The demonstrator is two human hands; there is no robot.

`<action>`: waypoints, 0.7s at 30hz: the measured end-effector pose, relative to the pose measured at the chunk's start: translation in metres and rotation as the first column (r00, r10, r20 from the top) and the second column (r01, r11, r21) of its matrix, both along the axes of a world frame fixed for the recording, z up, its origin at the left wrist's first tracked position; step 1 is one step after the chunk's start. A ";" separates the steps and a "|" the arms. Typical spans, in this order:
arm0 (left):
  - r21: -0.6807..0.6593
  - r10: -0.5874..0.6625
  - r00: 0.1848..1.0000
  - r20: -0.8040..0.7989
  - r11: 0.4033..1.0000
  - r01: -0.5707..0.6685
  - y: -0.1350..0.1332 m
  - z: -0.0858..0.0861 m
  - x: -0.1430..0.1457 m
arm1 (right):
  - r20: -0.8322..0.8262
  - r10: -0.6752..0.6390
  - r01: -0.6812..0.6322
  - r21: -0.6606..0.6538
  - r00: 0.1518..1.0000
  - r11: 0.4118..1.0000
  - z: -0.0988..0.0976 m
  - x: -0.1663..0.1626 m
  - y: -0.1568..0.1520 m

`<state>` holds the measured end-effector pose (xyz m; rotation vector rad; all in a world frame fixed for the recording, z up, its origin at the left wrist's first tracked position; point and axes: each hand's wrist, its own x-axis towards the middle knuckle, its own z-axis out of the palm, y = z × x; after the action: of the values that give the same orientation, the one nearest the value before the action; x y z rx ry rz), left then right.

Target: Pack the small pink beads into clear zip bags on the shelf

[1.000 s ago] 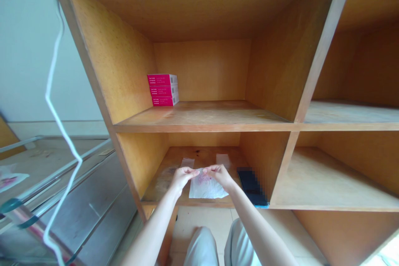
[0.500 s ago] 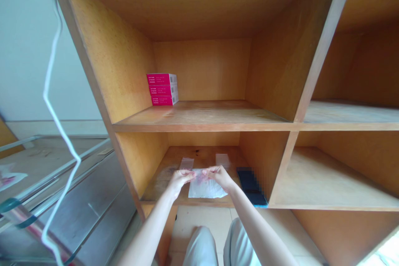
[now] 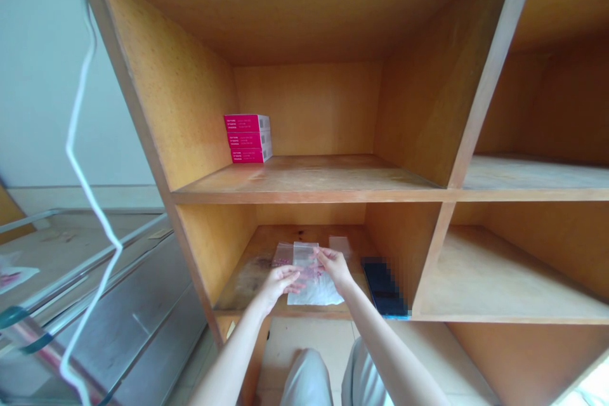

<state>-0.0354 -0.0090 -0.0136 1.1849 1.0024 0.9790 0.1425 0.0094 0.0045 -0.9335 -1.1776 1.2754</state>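
Note:
A small clear zip bag (image 3: 305,254) is held up over the lower shelf in front of me. My right hand (image 3: 333,264) pinches its right edge between thumb and fingertips. At its lower left edge, my left hand (image 3: 280,283) has thumb and fingers around the plastic, with the fingers partly behind it. Beneath both hands lies a white sheet or pouch (image 3: 316,294), with small reddish bits showing near its top. Just behind the left hand, another clear bag (image 3: 282,254) with reddish contents rests on the shelf. A further clear bag (image 3: 339,244) lies behind my right hand.
A dark flat device (image 3: 384,285) lies at the right of the lower shelf, partly pixelated. Several pink boxes (image 3: 247,138) are stacked on the upper shelf (image 3: 328,174). At left, a white cable (image 3: 90,187) hangs before a metal cart (image 3: 137,304).
The clear bag now stands up above the white sheet, where both hands were pinching close together. My left hand has shifted slightly down, and its fingers have loosened; the right stays near the top.

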 end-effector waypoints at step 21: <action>0.355 0.531 0.843 -0.089 0.807 -0.472 0.023 -0.052 -0.015 | 0.128 -0.337 0.299 0.246 0.933 0.922 -0.038 0.045 0.060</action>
<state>-0.0501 0.0140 -0.0653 1.3208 1.3894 1.5222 0.1872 0.0696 -0.0335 -1.0311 -1.2119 0.7969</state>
